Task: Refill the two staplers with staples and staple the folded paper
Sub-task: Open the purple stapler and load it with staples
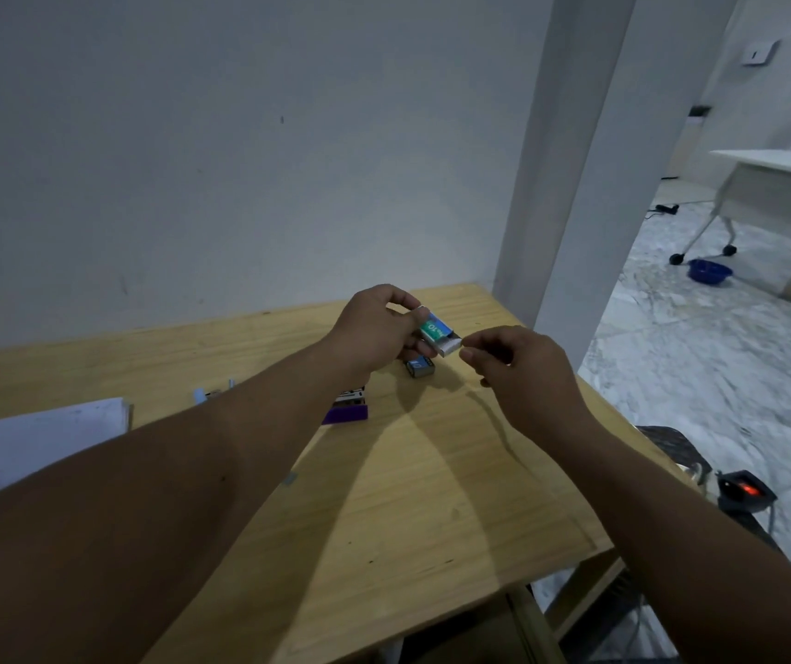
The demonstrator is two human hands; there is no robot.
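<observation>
My left hand holds a small green staple box above the far right part of the wooden table; its inner tray is slid partly out toward the right. My right hand hovers just right of the tray, thumb and forefinger pinched together; whether staples are between them I cannot tell. A second, blue staple box lies on the table beneath. A purple stapler lies open, partly hidden by my left forearm. A light blue stapler sits further left. The white folded paper rests at the table's left.
A white wall runs behind the table, with a pillar at its right corner. A small strip of staples lies mid-table. On the marble floor to the right are a power strip, a blue bowl and a wheeled white desk.
</observation>
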